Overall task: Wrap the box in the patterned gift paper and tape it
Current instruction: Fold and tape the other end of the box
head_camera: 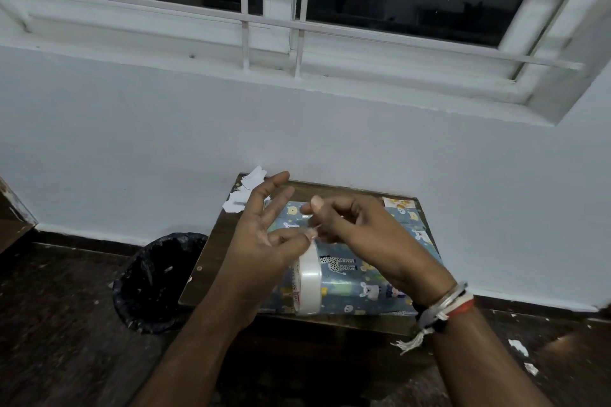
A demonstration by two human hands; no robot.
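Note:
The box (360, 277), covered in blue gift paper with cartoon animals, lies flat on a small dark wooden table (205, 261). Above it I hold a roll of clear tape (307, 281). My left hand (264, 241) grips the roll, thumb pressed on its top edge and the other fingers spread upward. My right hand (357, 228) pinches the loose end of the tape right beside the left thumb. Both hands hover over the box's left half and hide part of it.
Torn white paper scraps (244, 192) lie at the table's far left corner. A bin lined with a black bag (155, 277) stands on the floor left of the table. More scraps (519, 347) dot the dark floor on the right. A wall and barred window rise behind.

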